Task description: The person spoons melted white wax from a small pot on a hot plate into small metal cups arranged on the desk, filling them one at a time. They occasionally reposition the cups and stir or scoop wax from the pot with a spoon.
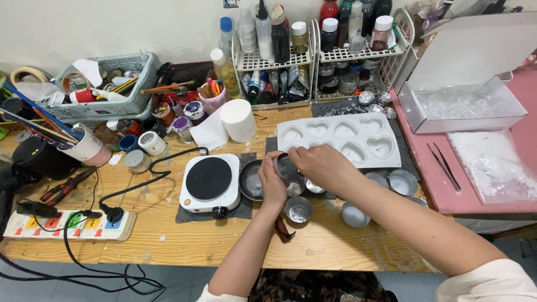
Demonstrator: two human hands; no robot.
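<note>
Head view, looking down on a crowded wooden workbench (pixel 168 246). At far left a power strip (pixel 67 225) lies near the bench's near edge, its black cable (pixel 151 173) snaking right to a small white hotplate (pixel 210 182). A snag on that cable could drag the hotplate, which sits just beside the work. Right of the hotplate stands a dark little pan (pixel 250 182), and over it the left hand (pixel 273 182) grips a small metal cup (pixel 284 165), with the right hand (pixel 319 165) closed on the same cup from the other side (which fingers bear the load cannot be told). The cup looks tilted, held just above other small tins (pixel 298 210) on the bench; a slip here would likely knock them over or spill whatever the cup holds onto the wood. Beyond the hands, farther back, lies a white heart-shaped mould (pixel 341 137), near enough that a careless right elbow might shove it. At far right an open white box (pixel 464 106) and tweezers (pixel 446 166) rest on a pink surface (pixel 430 184), well apart from the hands.
</note>
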